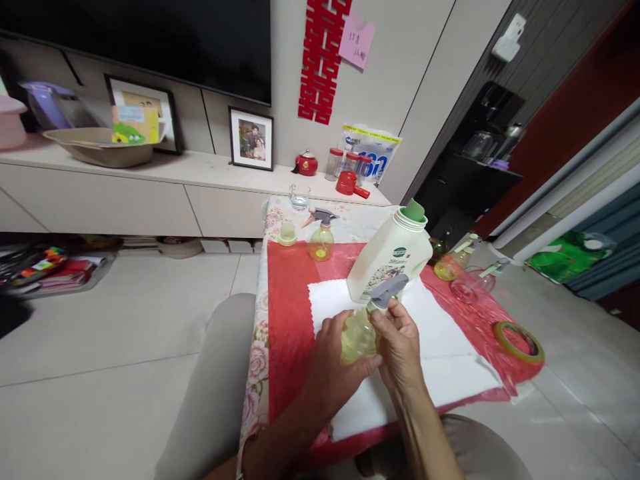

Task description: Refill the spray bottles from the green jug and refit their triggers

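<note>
My left hand [336,353] is wrapped round the body of a yellow see-through spray bottle [358,337], held tilted above a white cloth [440,340]. At its neck, the fingers of my right hand [400,337] pinch the grey spray head [388,291], which sits on the bottle; whether it is tight I cannot tell. Just behind stands a large pale detergent jug [387,257] with its green spout [414,211] showing and no cap over it. Farther back on the left are another yellow spray bottle [321,244] with a grey head and a pale green cap [287,234].
Red cloth [290,313] covers much of the small table. Along its right side are a roll of tape [519,341], a pink spray bottle [473,285] and a yellow spray bottle [453,265]. A glass mug [300,197] stands at the back edge, before a low cabinet [225,210].
</note>
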`<control>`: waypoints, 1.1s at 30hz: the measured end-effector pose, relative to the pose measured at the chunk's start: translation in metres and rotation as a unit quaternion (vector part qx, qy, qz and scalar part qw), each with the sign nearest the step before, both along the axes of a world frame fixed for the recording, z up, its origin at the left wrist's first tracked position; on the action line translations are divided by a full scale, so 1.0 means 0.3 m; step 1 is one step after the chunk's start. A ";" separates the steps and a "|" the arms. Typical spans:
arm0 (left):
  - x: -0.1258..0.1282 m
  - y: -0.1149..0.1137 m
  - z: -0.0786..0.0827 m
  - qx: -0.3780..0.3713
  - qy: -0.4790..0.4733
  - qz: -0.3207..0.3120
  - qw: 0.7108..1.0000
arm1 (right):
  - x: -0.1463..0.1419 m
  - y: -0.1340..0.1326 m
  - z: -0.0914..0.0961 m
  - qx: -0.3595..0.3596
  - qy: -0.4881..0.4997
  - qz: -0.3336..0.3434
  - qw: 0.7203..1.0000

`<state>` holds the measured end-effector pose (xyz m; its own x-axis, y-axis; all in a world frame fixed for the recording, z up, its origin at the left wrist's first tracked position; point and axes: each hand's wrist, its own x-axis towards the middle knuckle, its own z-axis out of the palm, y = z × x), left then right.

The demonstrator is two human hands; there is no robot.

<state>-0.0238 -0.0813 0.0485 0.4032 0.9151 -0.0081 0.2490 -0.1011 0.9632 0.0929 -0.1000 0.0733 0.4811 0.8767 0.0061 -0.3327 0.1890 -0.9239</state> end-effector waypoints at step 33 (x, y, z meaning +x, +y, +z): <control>-0.106 0.240 0.031 0.086 -0.007 0.012 0.996 | 0.098 -0.087 -0.067 -0.109 -0.105 -0.004 0.989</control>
<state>-0.0556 -0.0093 0.0577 0.3794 0.9122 0.1548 0.2403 -0.2587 0.9356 0.1223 -0.1262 0.0533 0.4959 0.8645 -0.0821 -0.1294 -0.0199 -0.9914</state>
